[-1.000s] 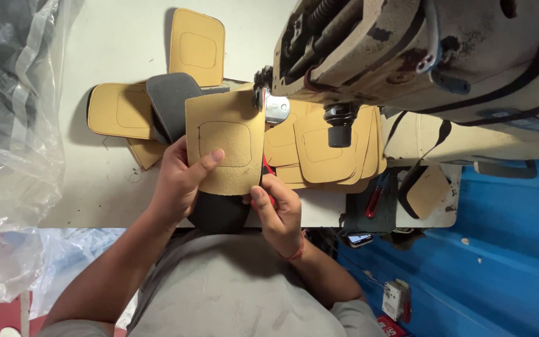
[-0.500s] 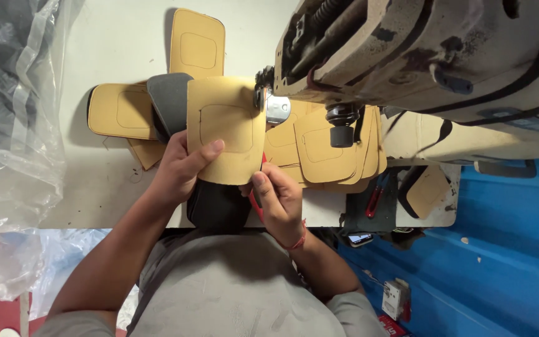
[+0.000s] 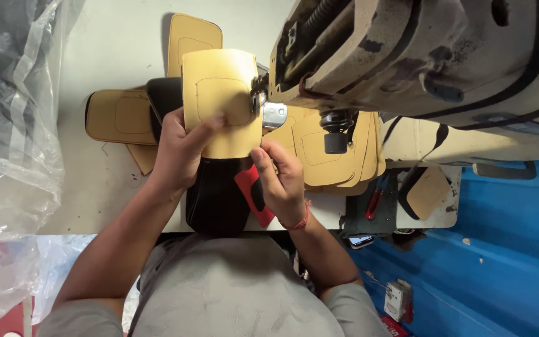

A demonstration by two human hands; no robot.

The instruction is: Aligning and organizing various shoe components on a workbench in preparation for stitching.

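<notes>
My left hand (image 3: 179,150) grips the left side of a tan leather piece (image 3: 219,93) with a stitched rectangle outline, thumb laid across its face. My right hand (image 3: 279,178) pinches the lower right corner of that same piece. The piece's right edge sits at the needle area of the worn beige sewing machine (image 3: 419,62). Under the tan piece lies a black piece (image 3: 216,193) with a red part (image 3: 247,181) showing beside it.
More tan pieces lie on the white table (image 3: 107,37): one at the back (image 3: 194,34), one at the left (image 3: 116,115), a stack under the machine (image 3: 332,156). Clear plastic bag (image 3: 7,125) at the left. Red-handled snips (image 3: 374,200) and a blue surface (image 3: 506,249) at the right.
Both hands have pushed the tan piece away from me, toward the machine's needle area. My left thumb has slid higher on the piece.
</notes>
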